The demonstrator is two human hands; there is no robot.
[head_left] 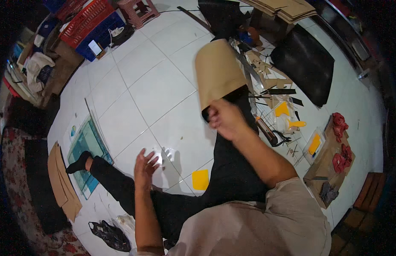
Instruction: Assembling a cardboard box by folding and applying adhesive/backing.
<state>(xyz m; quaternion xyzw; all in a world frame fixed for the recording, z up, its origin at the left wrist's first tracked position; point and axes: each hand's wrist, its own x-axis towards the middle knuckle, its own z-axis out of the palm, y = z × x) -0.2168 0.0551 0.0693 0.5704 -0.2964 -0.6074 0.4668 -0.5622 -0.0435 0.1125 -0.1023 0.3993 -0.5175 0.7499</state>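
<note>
My right hand [223, 118] is raised over a long black sheet [232, 166] on the white tiled floor and grips the near edge of a brown paper sheet [218, 72] that curls up and away from me. The hand is blurred by motion. My left hand [144, 167] hovers open, fingers spread, just above the floor tiles and holds nothing. A small yellow square [200, 179] lies on the floor between my hands, next to the black sheet. My leg in black trousers and a black sock [78, 163] stretches out to the left.
A green cutting mat [86, 147] and brown cardboard pieces [61, 183] lie at the left. Rulers, black pliers [280, 137], yellow scraps [283, 109] and offcuts sit right of the black sheet. A board with red pieces [339, 149] lies far right. Crates [89, 21] and a stool [138, 10] stand behind.
</note>
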